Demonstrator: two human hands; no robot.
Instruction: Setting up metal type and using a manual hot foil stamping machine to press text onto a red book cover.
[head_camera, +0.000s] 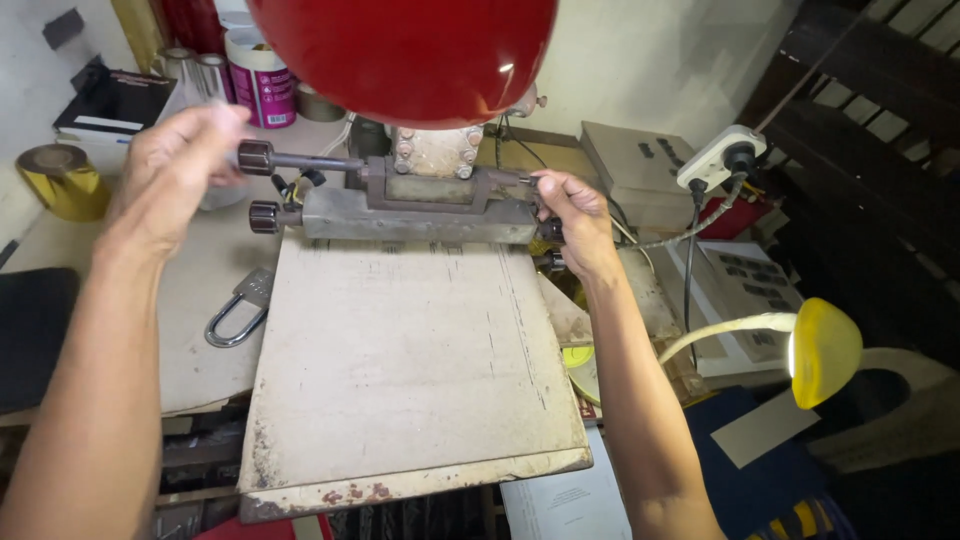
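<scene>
Worn metal plate (410, 370) nearest, padlock (238, 312) left of it on the counter (195, 330). Beyond, grey press bar (415, 212) across the plate's far edge: left hand (175, 165) closed on its upper knobbed rod (300, 160), right hand (575, 215) gripping the bar's right end. Red dome (405, 50) overhead, gold foil roll (60, 180) far left.

You have one view: your head camera looks steeply down, close above the worn metal plate (410, 370), facing the wall behind it.
</scene>
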